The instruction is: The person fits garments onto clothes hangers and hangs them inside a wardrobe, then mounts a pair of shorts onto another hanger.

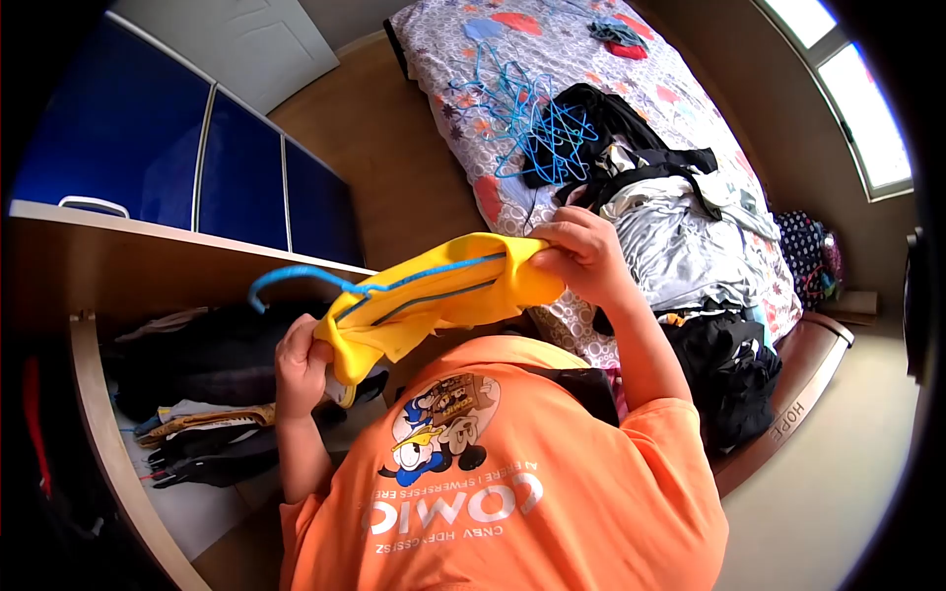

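Note:
A yellow garment [434, 320] is stretched between my two hands in front of my chest. A blue hanger [305, 274] sits inside its opening, with the bars showing through the neck and the hook sticking out to the left. My left hand [302, 362] is closed on the garment's left shoulder. My right hand [583, 251] pinches the garment's right end, thumb below and fingers on top. How far the hanger reaches under the cloth at that end is hidden.
Several blue hangers [532, 113] lie tangled on the bed, beside black clothes [616, 123] and a grey-white garment [680, 241]. A black clothing heap [729, 374] lies at the bed's wooden end. Dark folded or hung clothes [197, 360] fill the wardrobe at left, below blue doors [246, 163].

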The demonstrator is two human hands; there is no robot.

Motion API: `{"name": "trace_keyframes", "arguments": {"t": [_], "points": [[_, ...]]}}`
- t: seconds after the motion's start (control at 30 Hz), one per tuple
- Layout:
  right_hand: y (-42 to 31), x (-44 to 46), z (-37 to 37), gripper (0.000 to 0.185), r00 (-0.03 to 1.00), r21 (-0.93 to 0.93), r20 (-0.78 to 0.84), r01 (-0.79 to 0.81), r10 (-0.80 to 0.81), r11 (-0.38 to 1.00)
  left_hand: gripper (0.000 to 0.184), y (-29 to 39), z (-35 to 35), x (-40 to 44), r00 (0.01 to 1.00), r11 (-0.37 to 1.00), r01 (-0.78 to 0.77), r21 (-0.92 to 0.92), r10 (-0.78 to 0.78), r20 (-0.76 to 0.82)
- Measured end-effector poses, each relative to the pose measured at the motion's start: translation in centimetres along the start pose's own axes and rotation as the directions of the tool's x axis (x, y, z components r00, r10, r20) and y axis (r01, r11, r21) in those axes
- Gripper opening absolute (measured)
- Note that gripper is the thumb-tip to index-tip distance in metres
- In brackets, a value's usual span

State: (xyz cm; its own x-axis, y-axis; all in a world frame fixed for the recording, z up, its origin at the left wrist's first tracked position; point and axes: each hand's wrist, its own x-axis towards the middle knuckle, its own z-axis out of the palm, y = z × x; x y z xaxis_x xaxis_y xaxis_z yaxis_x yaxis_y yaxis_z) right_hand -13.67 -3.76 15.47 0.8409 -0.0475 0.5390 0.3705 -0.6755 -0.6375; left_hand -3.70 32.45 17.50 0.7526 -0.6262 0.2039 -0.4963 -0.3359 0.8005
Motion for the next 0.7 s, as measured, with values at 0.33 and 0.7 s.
{"name": "trace_keyframes", "arguments": {"t": [0.33,0.7], "points": [[1.7,0.2,0.1,0.005,0.902,0.36,0.325,-0.395,0.283,0.845,0.012,-0.2,0.7,-0.4,0.992,0.998,-0.048,0.034,0.052,-0.111],[-0.7,2.7,0.7,0.016,1.0,-0.038,-0.031,0.003,-0.005,0.999,0.01,1.7,2.4,-0.3,0.972,0.975,-0.116,0.189,0.151,-0.18]]}}
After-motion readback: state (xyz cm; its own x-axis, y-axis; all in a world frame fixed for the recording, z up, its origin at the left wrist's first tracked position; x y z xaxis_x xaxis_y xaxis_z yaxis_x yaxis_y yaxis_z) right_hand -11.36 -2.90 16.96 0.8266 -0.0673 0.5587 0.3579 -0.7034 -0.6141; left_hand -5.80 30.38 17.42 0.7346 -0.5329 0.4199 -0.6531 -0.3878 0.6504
